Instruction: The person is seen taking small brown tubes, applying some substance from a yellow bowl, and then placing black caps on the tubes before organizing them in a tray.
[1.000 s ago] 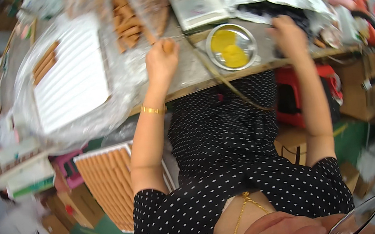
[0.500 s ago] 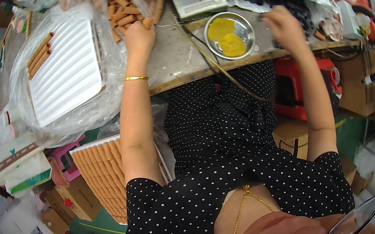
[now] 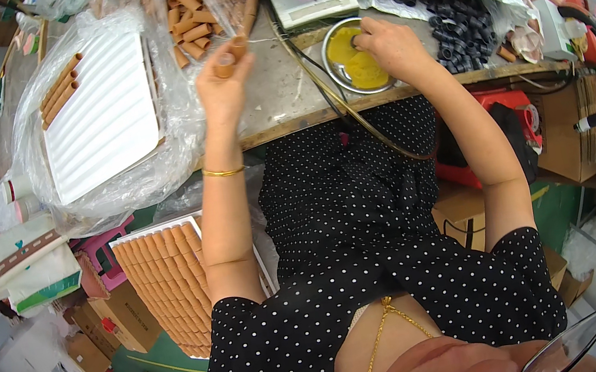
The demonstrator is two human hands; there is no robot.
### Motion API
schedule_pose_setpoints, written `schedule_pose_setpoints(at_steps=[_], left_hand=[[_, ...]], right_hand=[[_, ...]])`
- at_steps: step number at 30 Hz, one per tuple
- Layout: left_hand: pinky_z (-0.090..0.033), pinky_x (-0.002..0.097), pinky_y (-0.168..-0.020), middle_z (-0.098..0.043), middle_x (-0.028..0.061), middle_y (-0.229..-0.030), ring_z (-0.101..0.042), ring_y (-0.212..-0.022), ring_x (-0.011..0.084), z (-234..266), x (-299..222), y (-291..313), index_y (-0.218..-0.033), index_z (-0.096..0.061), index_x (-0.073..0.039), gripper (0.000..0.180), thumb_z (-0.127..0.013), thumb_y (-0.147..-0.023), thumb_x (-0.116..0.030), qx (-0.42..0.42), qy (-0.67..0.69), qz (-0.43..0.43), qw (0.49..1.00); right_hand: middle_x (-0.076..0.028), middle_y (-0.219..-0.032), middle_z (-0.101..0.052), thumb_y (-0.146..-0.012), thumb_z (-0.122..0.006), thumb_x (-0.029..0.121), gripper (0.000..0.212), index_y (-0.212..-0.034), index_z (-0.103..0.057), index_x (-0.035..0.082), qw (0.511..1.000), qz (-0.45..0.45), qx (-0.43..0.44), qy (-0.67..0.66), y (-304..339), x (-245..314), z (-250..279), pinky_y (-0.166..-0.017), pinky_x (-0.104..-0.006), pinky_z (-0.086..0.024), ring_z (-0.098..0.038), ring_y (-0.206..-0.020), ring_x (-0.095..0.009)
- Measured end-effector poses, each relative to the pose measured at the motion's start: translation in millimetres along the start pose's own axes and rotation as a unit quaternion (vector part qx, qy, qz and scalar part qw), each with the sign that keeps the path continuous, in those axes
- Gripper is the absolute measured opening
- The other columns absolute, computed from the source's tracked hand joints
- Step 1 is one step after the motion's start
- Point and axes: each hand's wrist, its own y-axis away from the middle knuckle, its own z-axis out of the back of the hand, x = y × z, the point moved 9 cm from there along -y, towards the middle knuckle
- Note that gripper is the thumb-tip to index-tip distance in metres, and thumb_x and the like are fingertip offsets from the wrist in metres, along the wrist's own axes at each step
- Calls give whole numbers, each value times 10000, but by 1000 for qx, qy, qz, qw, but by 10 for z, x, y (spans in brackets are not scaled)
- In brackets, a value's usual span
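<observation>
left hand: pinching brown paper tube | right hand: fingers curled over metal bowl, grip unclear

— What kind of place is this?
— A small workshop, I think. The tabletop carries heaps of cardboard tubes and black caps; more filled trays and cartons stand on the floor.

We see our left hand pinching a cardboard tube above the table, while our right hand dips a small dark piece into the metal bowl.
</observation>
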Motion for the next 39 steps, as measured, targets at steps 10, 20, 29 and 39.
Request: schedule_pose_setpoints(at_steps=[10,20,29,39], left_hand=[[-477,286,-771,-625,82,-947,-596,-854,206,-641,-434,341,-982,-658,-45,316,-743,-678,-54,136,-12,-101,985],[-470,274,-774,-617,65,-930,-580,-863,174,-768,-600,270,-975,-652,-29,299,-738,-689,-33,141,-31,-113,983],[-460,364,-856,-609,169,-1060,-586,-986,288,-834,-686,343,-1147,-559,-17,496,-734,-719,-198,230,-10,-130,964],[-475,406,-787,-634,132,-949,-583,-911,328,2322,-89,-2055,-885,-658,-62,138,-562,-787,-84,-127,-578,-58,804]], right_hand=[[-47,-765,-531,-818,-619,57,97,-896,-627,-1,903,3,-126,-412,-155,306,582,-615,-238,-410,-522,-702,-142],[-65,-764,-523,-802,-628,61,102,-885,-625,2,961,46,-102,-253,-299,409,643,-641,-243,-422,-531,-715,-163],[-25,-944,-530,-757,-688,43,282,-1001,-551,6,857,-58,-16,-511,-156,225,240,-831,-248,-409,-509,-923,-121],[-57,-942,-599,-820,-605,7,204,-1010,-529,1,771,-132,-26,-622,-121,33,266,-726,-223,-461,-588,-819,-113]])
